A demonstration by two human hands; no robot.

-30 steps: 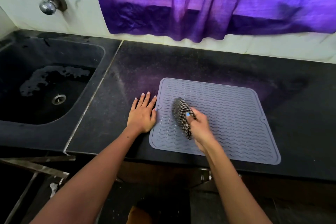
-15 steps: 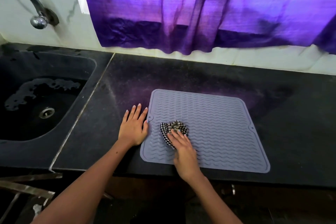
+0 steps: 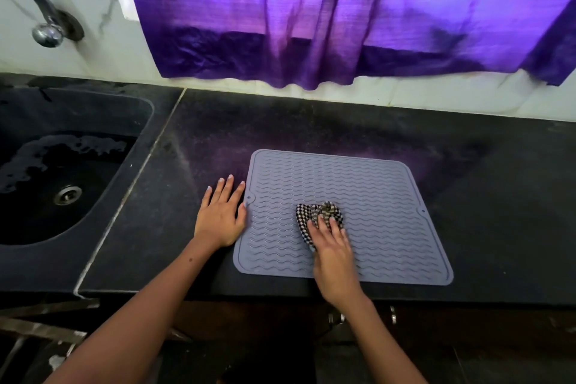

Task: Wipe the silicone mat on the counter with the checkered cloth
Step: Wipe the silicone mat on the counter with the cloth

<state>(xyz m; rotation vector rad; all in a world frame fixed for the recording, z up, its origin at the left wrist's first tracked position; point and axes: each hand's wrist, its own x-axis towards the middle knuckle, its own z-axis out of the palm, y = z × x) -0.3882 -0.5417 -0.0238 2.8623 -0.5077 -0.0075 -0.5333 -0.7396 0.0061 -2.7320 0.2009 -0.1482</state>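
Note:
A grey silicone mat (image 3: 380,193) with a wavy ribbed surface lies flat on the black counter (image 3: 505,206), near its front edge. A bunched black-and-white checkered cloth (image 3: 314,213) sits on the mat's left-middle part. My right hand (image 3: 333,254) lies palm down on the cloth, its fingers stretched over it and pressing it onto the mat. My left hand (image 3: 222,217) rests flat on the counter beside the mat's left edge, with the thumb touching that edge.
A black sink (image 3: 103,224) with suds and a drain is set into the counter at the left. A tap (image 3: 46,33) sticks out of the wall above it. A purple curtain (image 3: 311,25) hangs behind the counter.
My right hand first gripped the cloth upright, then laid it down and slid it from the mat's left side toward the middle. The left hand has stayed at the mat's edge.

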